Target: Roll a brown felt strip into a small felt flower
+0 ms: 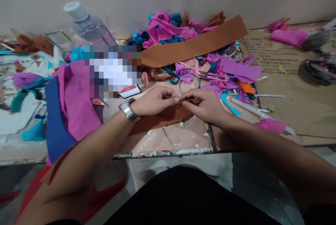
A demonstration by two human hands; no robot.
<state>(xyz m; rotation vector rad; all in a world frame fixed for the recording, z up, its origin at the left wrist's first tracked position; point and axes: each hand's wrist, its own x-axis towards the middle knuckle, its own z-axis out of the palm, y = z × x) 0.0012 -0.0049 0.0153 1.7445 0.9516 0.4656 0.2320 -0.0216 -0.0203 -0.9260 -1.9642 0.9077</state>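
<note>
A brown strip of crepe paper (157,119) lies over the near part of the table, its upper edge pinched in both hands. My left hand (157,100), with a metal watch (129,110) on its wrist, is closed on that edge with thumb and forefinger. Meeting it at the fingertips, my right hand (203,104) grips the same edge, its fingers closed too. Just beyond the hands sit a roll of clear tape (188,84) and pink-handled scissors (214,76). A longer brown strip (194,48) rests across the heap behind.
A capped clear bottle (91,29) stands at the back left. Magenta paper (78,102) and blue paper (54,120) hang toward the front edge. An orange cutter (246,88) and white sticks (262,114) lie right, beside a cardboard sheet (283,106). Crumpled scraps (168,29) pile by the wall.
</note>
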